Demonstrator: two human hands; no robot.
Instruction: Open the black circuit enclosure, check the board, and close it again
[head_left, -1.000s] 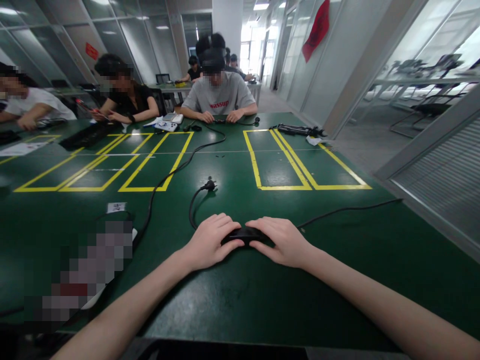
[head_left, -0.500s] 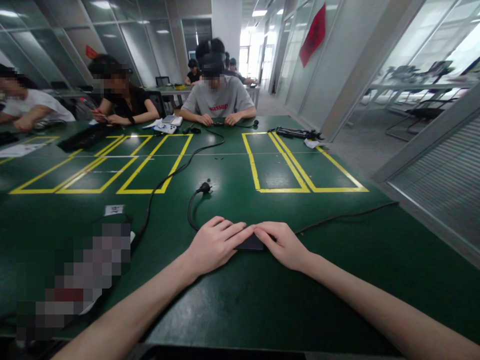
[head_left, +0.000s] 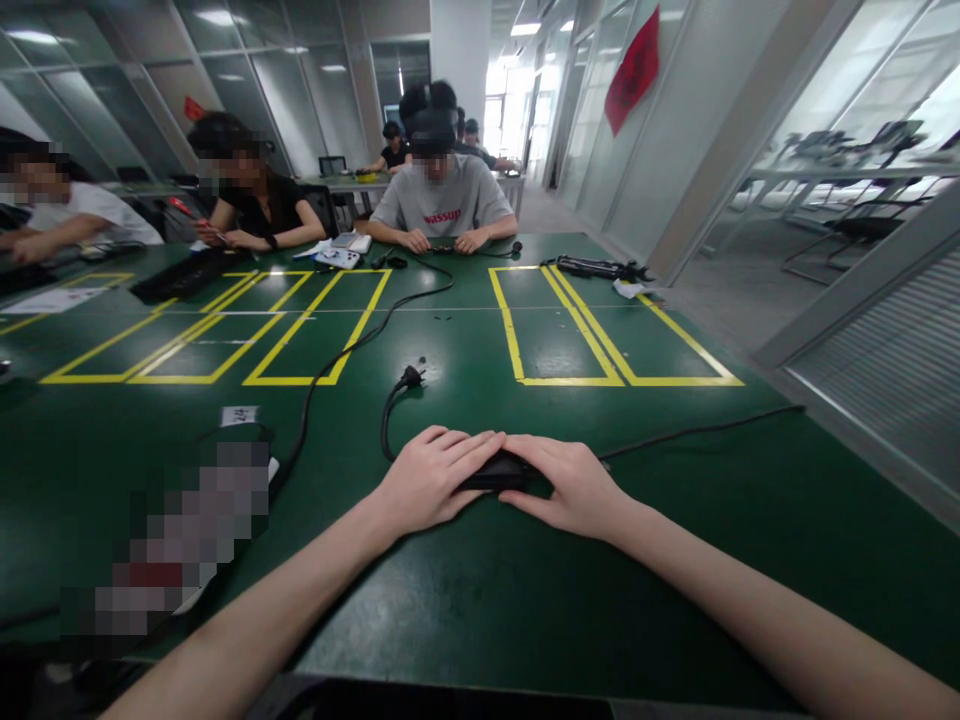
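A black power adapter [head_left: 495, 474] lies low over the green table in front of me, partly hidden by both hands. My left hand [head_left: 431, 475] is closed round its left end, fingers along the top and far side. On the right end, my right hand [head_left: 566, 478] has the adapter between its fingers and a thumb at the near side. The fingertips of both hands meet above it. A short black cord with a plug [head_left: 410, 377] curves out beyond my left hand. From behind my right hand a thin black cable [head_left: 697, 427] runs off to the right.
The green table [head_left: 420, 620] carries yellow tape outlines [head_left: 566, 382]. To the left lies a blurred-out power strip [head_left: 202, 520] with a long black cord [head_left: 304, 420]. A folded black tripod-like object [head_left: 600, 268] lies at the far right. Across the table sits a person in grey [head_left: 442, 195].
The adapter has tilted so its near edge shows more. My right thumb has moved down to its near side, away from my left fingertips. The view has shifted slightly.
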